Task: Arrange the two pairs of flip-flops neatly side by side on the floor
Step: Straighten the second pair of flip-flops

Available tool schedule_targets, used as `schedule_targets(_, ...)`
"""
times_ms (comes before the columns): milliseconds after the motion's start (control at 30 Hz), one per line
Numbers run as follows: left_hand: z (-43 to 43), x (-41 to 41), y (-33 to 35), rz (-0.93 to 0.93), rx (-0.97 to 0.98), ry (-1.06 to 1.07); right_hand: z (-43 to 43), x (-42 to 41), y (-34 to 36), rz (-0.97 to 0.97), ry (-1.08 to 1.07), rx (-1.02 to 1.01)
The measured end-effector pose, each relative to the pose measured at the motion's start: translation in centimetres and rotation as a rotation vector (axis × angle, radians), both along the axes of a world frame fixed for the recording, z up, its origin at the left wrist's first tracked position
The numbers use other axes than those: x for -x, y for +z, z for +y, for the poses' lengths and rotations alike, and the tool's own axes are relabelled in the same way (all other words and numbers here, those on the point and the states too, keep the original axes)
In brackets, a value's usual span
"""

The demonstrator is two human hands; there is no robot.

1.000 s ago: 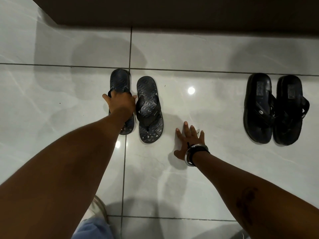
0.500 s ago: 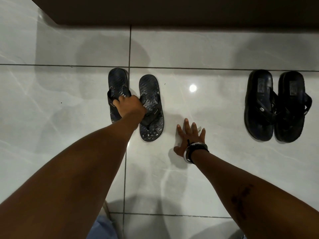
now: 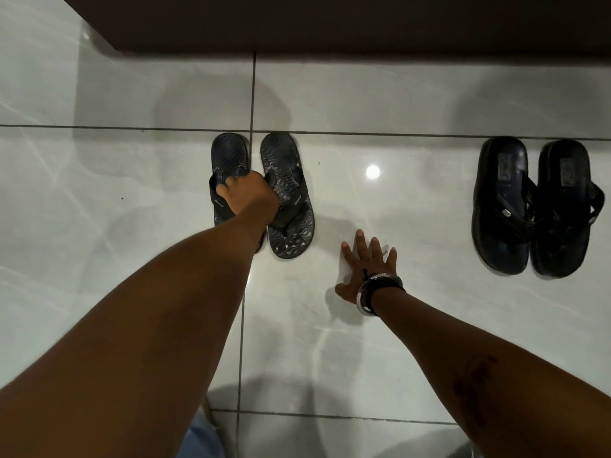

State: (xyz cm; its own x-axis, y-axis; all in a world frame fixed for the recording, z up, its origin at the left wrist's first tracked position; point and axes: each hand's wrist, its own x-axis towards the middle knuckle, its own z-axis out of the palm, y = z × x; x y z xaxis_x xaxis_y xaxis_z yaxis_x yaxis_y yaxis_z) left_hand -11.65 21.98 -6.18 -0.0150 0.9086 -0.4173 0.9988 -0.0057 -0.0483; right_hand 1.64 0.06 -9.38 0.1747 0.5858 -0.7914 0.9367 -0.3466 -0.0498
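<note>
A: From the head camera, where is the left hand (image 3: pixel 248 196)?

B: Fingers curled, clamped over the straps of the grey patterned flip-flops (image 3: pixel 287 196), which lie side by side on the glossy tiled floor (image 3: pixel 99 200), heels away from the person. The fist sits right between the two, so the pair lies directly under it.

A: And the right hand (image 3: pixel 365 269)?

B: Flat on the tile, fingers spread apart, holding nothing. Bracelets (image 3: pixel 377 290) circle its wrist. The grey pair is just to its left and a little farther out.

A: The other pair?

B: The black thick-soled flip-flops (image 3: pixel 532 206) lie touching each other, well apart from both hands, to the far right. A dark brown panel (image 3: pixel 330 21) runs along the top.
</note>
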Motion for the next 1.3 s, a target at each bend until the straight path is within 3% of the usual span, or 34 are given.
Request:
schedule_targets(333,0.4,0.2,0.2,0.031,-0.096,-0.018,0.2,-0.1,0.1,-0.007,0.018,0.012)
schedule_targets(500,0.8,0.3,0.5,0.134,-0.124,-0.065,0.2,-0.2,0.2,0.002,0.024,0.010)
schedule_targets(767,1.6,0.4,0.1,0.029,0.029,-0.037,0.1,-0.2,0.0,0.004,0.011,-0.008)
schedule_targets(1300,0.7,0.3,-0.5,-0.029,-0.008,-0.029,-0.1,0.0,0.3,0.000,0.001,-0.013)
